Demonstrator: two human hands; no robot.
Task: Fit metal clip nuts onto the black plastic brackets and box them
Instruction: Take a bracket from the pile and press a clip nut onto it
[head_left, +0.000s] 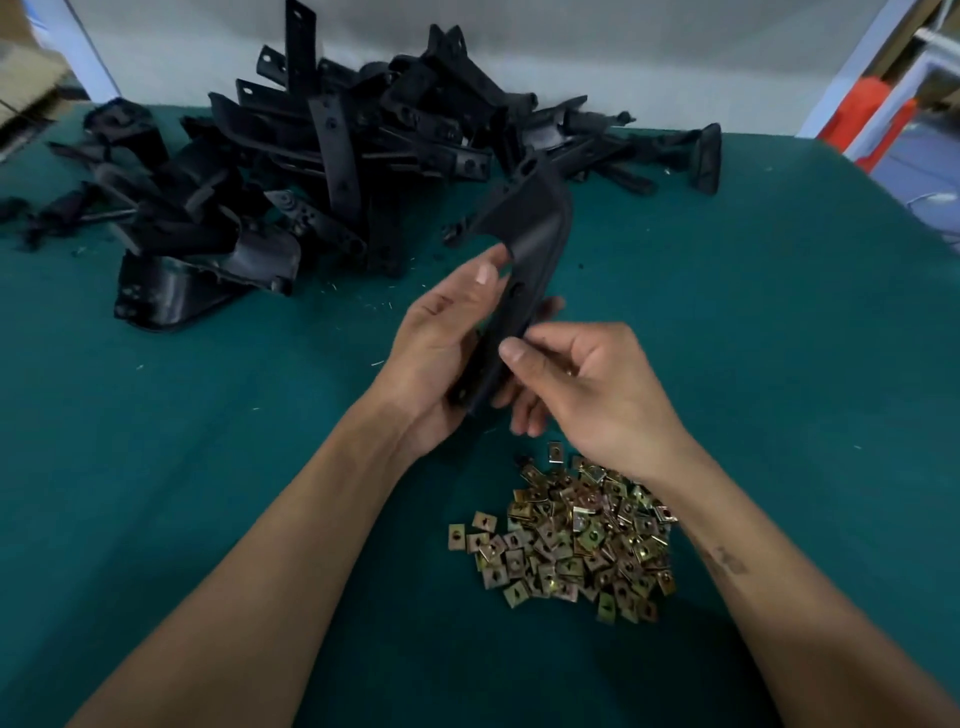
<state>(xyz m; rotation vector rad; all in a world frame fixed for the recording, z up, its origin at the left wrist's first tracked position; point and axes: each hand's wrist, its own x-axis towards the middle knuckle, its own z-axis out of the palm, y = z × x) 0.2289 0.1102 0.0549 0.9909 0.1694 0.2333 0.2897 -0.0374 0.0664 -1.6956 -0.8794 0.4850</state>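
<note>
Item 1: black plastic bracket, long and curved, held above the green table cover. Its lower end sits in the palm of the left hand; its upper, wider end rises up and away beyond both hands, tilted to the right. At least 1 round hole shows on its face just right of the left thumb.

Item 2: left hand, wrapped around the bracket from the left, thumb laid along the near edge, fingers curled behind with tips emerging on the far side. Firm grip.

Item 3: right hand, just right of the left and touching the bracket's lower section. Thumb and forefinger meet against the bracket's edge in a pinch; the remaining fingers are curled beneath. Whether a clip nut lies between the pinching fingers cannot be told.

Item 4: heap of metal clip nuts, brass-coloured, small and square, lying on the cover directly below the right wrist and nearer the person than both hands. A few strays sit at its left fringe.

Item 5: pile of black brackets, loosely stacked, beyond and to the left of the left hand, stretching along the far edge of the cover.
</note>
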